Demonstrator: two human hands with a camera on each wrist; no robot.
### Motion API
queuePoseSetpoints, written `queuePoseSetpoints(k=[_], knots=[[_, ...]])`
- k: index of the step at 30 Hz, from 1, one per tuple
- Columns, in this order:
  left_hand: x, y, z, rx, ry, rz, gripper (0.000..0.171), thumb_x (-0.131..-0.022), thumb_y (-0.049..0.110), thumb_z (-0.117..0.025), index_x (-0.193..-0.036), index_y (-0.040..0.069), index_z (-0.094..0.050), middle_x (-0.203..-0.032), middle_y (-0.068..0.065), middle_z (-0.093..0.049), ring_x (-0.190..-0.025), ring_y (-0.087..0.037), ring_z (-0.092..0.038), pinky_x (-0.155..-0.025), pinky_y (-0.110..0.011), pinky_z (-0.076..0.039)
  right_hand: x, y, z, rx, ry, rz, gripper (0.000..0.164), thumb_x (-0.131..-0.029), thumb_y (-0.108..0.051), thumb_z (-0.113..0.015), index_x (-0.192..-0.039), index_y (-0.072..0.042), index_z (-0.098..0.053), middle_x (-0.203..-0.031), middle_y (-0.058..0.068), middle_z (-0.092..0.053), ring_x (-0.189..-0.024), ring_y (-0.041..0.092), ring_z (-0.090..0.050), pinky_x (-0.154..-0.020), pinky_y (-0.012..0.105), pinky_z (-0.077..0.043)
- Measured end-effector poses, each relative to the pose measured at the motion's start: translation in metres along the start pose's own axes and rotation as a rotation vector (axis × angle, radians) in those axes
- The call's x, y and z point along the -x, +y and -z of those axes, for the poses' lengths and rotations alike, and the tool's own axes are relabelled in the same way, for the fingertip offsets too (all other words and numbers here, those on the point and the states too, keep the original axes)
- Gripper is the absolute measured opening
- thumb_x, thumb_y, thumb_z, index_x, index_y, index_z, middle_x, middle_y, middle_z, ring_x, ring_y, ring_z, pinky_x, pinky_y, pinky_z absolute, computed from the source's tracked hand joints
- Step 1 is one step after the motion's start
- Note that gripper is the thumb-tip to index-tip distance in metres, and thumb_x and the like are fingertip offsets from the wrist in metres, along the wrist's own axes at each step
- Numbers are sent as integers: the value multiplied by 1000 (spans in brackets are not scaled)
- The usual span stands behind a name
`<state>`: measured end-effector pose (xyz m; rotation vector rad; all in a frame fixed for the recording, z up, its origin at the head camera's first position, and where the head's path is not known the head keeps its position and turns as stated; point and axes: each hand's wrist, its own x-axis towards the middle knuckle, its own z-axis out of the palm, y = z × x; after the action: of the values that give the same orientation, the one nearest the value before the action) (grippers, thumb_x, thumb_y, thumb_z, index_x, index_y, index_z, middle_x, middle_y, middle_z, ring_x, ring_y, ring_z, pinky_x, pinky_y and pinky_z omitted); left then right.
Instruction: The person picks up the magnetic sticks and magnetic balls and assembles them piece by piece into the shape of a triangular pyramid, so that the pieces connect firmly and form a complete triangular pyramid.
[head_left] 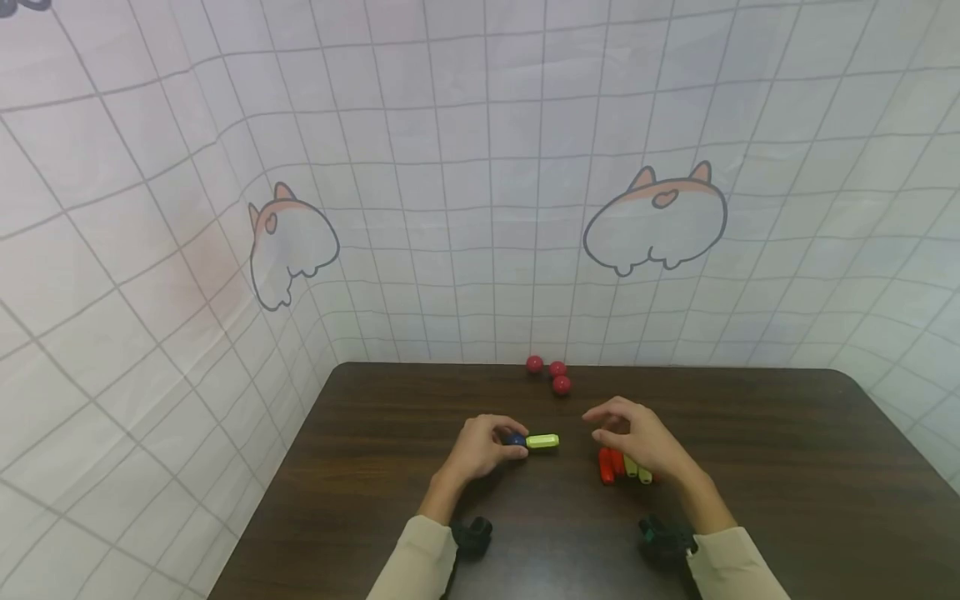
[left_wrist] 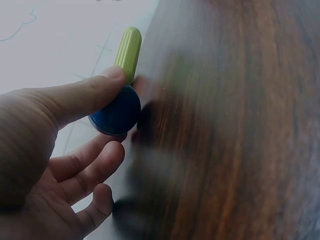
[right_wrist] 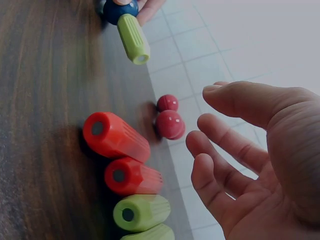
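Between thumb and fingers, my left hand [head_left: 478, 446] pinches a dark blue ball [left_wrist: 117, 111]. A ribbed yellow-green magnetic stick [head_left: 543, 441] extends from the ball, away from the palm, its near end right at the ball. My right hand [head_left: 637, 433] holds nothing; its fingers are loosely bent with the thumb apart from them. Just under and beside that hand, red magnetic sticks [right_wrist: 117, 136] and yellow-green magnetic sticks [right_wrist: 142, 212] lie side by side, with dark round discs in their ends. The hand partly covers this row in the head view.
Three red balls [head_left: 561, 385] lie near the back edge of the dark wooden table [head_left: 390, 408]. Behind it hangs a white gridded cloth [head_left: 465, 292] with animal drawings. A dark wrist device [head_left: 472, 537] sits at the left wrist, another [head_left: 663, 537] at the right.
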<state>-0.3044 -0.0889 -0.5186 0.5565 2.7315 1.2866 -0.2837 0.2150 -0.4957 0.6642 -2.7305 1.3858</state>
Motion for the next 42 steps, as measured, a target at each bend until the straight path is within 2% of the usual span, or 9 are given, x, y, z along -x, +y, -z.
queuePoseSetpoints(k=[6, 11, 15, 18, 24, 33, 42], knots=[[0, -3, -1, 35, -10, 12, 25, -83, 24, -86, -107, 20, -79, -96, 2, -74, -69, -10, -58, -61, -26, -48, -8, -4, 5, 33, 7, 23, 27, -94, -13, -74, -121, -13, -71, -118, 12, -67, -96, 17, -67, -77, 26, -55], [0, -2, 0, 64, -8, 23, 25, -84, 24, -86, -107, 20, -79, -97, 1, -74, -69, -11, -59, -62, -27, -49, -28, -5, 13, 104, 5, 39, 31, -94, -13, -73, -125, -12, -70, -119, 15, -67, -98, 20, -66, -81, 33, -55], [-1, -3, 1, 68, -1, 24, 25, -84, 24, -85, -108, 20, -79, -98, 1, -74, -67, -11, -56, -61, -27, -48, -49, 1, 18, 107, -35, 9, 36, -96, -13, -70, -131, -9, -67, -123, 21, -66, -104, 28, -66, -85, 43, -55], [-1, -4, 1, 57, 1, 19, 25, -84, 25, -85, -107, 20, -79, -98, 0, -74, -66, -11, -55, -60, -27, -47, -64, 8, 19, 98, -69, -46, 38, -97, -13, -69, -134, -9, -65, -127, 22, -66, -107, 31, -66, -86, 48, -55], [-1, -5, 0, 38, 6, 17, 23, -84, 26, -85, -106, 23, -80, -99, 0, -74, -65, -10, -55, -61, -27, -47, -86, 16, 16, 55, -122, -120, 42, -98, -16, -68, -139, -11, -62, -132, 22, -64, -112, 34, -63, -90, 52, -53], [0, -4, 1, 40, 9, 22, 23, -84, 26, -85, -106, 23, -80, -99, 0, -74, -70, -12, -57, -64, -28, -48, -106, 19, 7, 51, -160, -140, 42, -98, -14, -67, -139, -9, -62, -137, 26, -59, -120, 40, -61, -95, 56, -51], [-1, -4, 0, 45, 7, 25, 23, -84, 27, -85, -106, 23, -80, -98, 1, -74, -72, -11, -58, -64, -28, -47, -116, 19, -3, 48, -192, -164, 38, -99, -11, -65, -136, -6, -62, -141, 28, -55, -131, 47, -52, -101, 63, -46]])
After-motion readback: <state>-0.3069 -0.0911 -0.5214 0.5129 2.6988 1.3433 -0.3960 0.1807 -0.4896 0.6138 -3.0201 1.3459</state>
